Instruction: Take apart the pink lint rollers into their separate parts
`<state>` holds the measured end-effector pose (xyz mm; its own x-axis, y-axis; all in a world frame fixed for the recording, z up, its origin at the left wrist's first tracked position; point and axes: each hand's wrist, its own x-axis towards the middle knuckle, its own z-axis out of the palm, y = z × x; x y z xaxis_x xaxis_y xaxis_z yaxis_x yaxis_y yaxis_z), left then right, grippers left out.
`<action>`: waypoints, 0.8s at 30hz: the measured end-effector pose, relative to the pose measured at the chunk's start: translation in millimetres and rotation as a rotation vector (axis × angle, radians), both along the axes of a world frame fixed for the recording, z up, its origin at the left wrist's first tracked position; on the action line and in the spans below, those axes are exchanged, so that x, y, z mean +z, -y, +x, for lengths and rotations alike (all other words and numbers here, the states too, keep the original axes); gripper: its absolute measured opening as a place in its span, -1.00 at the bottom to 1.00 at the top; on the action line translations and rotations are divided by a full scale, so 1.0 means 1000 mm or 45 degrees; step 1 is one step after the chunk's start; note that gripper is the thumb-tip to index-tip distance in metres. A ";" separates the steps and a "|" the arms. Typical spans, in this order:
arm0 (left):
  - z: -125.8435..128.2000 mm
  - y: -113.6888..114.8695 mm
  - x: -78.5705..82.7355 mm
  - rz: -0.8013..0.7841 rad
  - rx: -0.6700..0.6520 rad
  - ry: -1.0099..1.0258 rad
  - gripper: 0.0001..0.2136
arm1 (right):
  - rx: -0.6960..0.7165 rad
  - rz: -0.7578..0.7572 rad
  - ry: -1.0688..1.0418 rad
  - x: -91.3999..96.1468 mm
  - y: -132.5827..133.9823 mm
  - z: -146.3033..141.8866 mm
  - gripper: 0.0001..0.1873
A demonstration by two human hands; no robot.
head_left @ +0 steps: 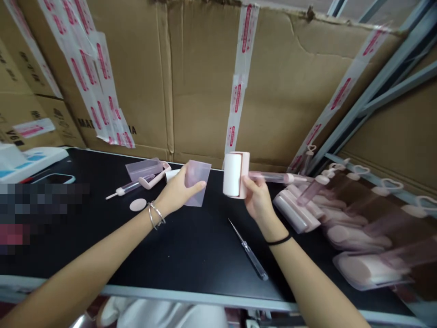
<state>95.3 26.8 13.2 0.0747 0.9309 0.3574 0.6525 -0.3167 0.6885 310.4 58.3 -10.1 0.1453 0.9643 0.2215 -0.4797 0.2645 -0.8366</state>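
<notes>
We are holding one piece in each hand above the tabletop [164,269]; our left hand [179,187] is pinching a translucent cover [200,177], thumb lying across its near face and fingers tucking behind; our right hand [258,197] is gripping a lint roller [235,175] by the pink frame, its white roll facing the left fingers across a gap. We are judging that good handling is depending on keeping the fingertips off the white roll, pressing the thin cover only lightly so it is not bowing, and holding both pieces level and squarely facing.

Our left forearm is slanting up from the lower left, thumb pointing towards the roller; our right forearm is slanting up from the lower right; a clear handle [271,177] is extending rightward behind the right fingers, perhaps belonging to this roller, though the hand is hiding any joint; a screwdriver [250,253] is lying nearer us than the right fingers, touching neither hand.
</notes>
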 end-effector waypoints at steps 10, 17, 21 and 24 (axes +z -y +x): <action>-0.015 -0.021 -0.038 0.368 0.214 -1.125 -0.57 | -0.173 -0.016 0.152 0.007 -0.016 0.007 -0.49; -0.020 -0.016 -0.036 0.434 -0.394 -0.241 -0.17 | 0.396 -0.066 0.287 0.009 0.012 -0.011 -0.45; -0.014 -0.005 -0.037 0.531 -0.736 0.020 -0.03 | 0.750 -0.129 0.474 0.000 0.028 -0.024 -0.38; -0.010 0.004 -0.038 0.589 -0.775 0.022 -0.23 | 0.666 -0.067 0.728 -0.001 0.032 -0.026 -0.40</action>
<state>85.1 23.0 -24.9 0.5176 0.4824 0.7066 0.2610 -0.8756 0.4065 284.4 26.4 -11.6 -0.4549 0.8872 0.0766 -0.0210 0.0753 -0.9969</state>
